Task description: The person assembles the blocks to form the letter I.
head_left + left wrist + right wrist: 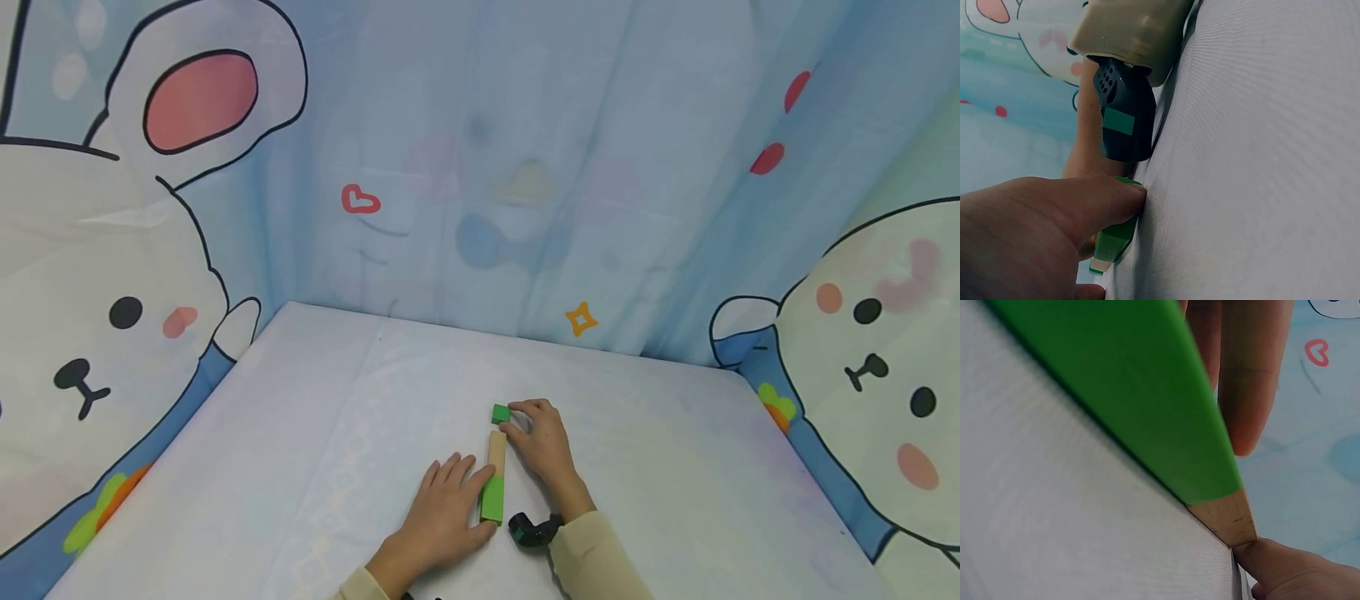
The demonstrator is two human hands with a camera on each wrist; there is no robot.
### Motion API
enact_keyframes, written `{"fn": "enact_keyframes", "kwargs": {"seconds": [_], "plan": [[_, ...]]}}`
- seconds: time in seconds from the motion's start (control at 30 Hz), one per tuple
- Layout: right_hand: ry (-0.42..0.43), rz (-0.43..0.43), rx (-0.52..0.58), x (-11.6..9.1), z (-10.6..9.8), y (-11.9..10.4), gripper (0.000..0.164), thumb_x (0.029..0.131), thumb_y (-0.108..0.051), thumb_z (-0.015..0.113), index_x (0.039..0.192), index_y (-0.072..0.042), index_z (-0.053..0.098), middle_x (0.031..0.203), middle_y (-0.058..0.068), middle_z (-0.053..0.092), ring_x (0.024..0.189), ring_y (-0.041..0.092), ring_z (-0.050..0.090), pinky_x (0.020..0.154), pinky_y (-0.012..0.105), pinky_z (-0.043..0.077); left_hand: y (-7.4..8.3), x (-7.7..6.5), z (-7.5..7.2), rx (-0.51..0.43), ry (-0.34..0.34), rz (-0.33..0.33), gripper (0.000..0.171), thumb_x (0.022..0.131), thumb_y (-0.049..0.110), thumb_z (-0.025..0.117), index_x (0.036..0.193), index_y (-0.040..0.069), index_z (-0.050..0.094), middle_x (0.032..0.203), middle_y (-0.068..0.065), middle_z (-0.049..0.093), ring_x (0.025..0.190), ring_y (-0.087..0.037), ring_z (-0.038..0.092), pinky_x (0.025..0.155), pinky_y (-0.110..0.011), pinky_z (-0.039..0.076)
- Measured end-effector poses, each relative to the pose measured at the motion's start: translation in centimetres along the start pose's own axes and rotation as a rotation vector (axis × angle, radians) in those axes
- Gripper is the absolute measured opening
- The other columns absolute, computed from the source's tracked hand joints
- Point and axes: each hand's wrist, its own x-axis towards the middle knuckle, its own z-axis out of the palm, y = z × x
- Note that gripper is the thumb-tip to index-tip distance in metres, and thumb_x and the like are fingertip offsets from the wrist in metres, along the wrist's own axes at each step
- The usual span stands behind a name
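Note:
A long green block lies on the white table, with a plain wooden block lined up at its far end. My left hand holds the green block, thumb at its near end and index finger farther up its left side. In the left wrist view the thumb presses against that green block. Beyond the wooden block, my right hand pinches a small green cube between thumb and index finger. The right wrist view shows the right thumb by the wooden block's end; the cube is hidden there.
The white tabletop spreads around both hands. A blue curtain with printed cartoon animals hangs behind and at the sides. A black wrist camera on my right arm sits just right of the green block.

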Motion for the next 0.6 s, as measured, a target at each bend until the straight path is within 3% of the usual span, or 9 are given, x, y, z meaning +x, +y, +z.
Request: {"fn": "enact_keyframes", "kwargs": {"seconds": [0.6], "plan": [[-0.019, 0.020, -0.006, -0.02, 0.02, -0.10, 0.043, 0.091, -0.028, 0.080, 0.127, -0.006, 0.071, 0.132, 0.019, 0.062, 0.127, 0.039, 0.057, 0.110, 0.056, 0.047, -0.06, -0.04, 0.02, -0.002, -0.002, 0.004, 0.070, 0.092, 0.047, 0.070, 0.154, 0.020, 0.049, 0.158, -0.013, 0.047, 0.151, -0.036, 0.038, 0.121, -0.061, 0.031]]}}
